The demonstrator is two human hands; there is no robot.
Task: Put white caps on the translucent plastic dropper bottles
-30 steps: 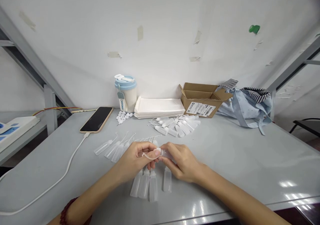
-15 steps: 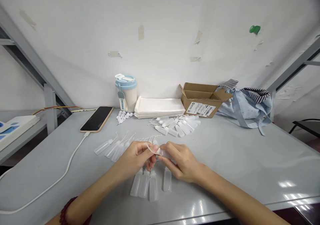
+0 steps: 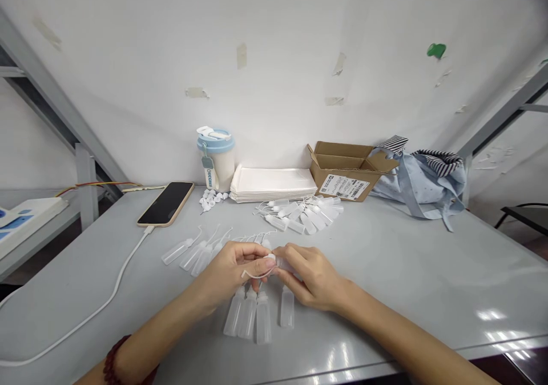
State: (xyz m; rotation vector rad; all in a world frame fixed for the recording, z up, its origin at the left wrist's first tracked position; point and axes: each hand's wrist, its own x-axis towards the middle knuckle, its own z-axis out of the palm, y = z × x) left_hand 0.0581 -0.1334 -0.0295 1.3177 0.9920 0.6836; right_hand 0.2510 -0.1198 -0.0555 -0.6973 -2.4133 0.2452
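My right hand (image 3: 314, 276) is closed around the body of a small translucent plastic bottle (image 3: 283, 264), held sideways above the table. My left hand (image 3: 237, 268) pinches the white cap (image 3: 270, 256) at the bottle's neck. A thin curved white tail (image 3: 252, 275) hangs over my left thumb from that end. Below my hands lie several similar bottles (image 3: 262, 319), with one apart on the right (image 3: 287, 308). More bottles with thin curved tails (image 3: 176, 252) lie in a row beyond my left hand, partly hidden by it.
Another pile of bottles (image 3: 314, 216) lies by an open cardboard box (image 3: 351, 173) and stacked white packets (image 3: 274, 182). Small white caps (image 3: 212, 198) sit before a blue-lidded cup (image 3: 218, 162). A phone (image 3: 166, 204) with a white cable (image 3: 115, 288) lies left; a blue bag (image 3: 422, 185) stands right.
My left fingers have shifted round the cap. The thin tail has swung from above my left thumb to below it. My right hand stays nearly still.
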